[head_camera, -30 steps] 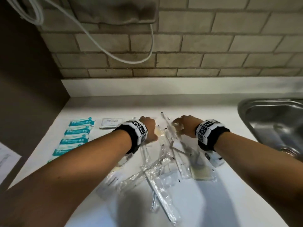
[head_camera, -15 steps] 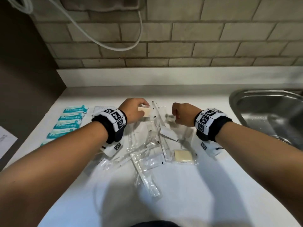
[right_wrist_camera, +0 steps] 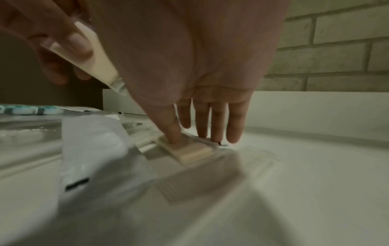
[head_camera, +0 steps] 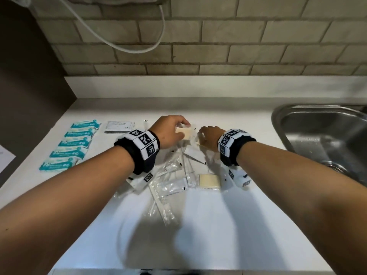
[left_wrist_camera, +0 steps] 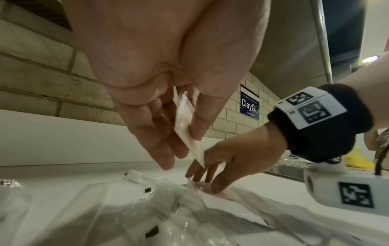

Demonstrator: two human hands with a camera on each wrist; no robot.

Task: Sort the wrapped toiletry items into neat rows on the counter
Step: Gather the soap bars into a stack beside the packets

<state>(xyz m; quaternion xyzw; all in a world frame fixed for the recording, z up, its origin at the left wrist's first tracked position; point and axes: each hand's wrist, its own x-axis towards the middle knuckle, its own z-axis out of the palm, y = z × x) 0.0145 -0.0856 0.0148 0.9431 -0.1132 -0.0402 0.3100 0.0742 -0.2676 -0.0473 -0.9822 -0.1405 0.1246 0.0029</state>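
Left hand: raised above the desk, thumb and fingers pinching a wrapped cream soap bar that hangs tilted, clear of the surface.
Right hand: just beside the left one, fingers straight and pointing down – in the right wrist view the thumb presses on a second wrapped soap bar lying flat, the other fingertips at its far edge.
Third soap bar: flat on the desk nearer the person, at the right edge of the pile.
Pile: clear-wrapped items, several long and thin, overlapping at mixed angles between the 2 forearms.
Sorted row: 5 teal-and-white packets in a column along the left side of the desk, parallel, close together.
White sachets: a small stack just right of the top teal packet.
Sink: steel, set into the desk at far right – well apart from the pile.
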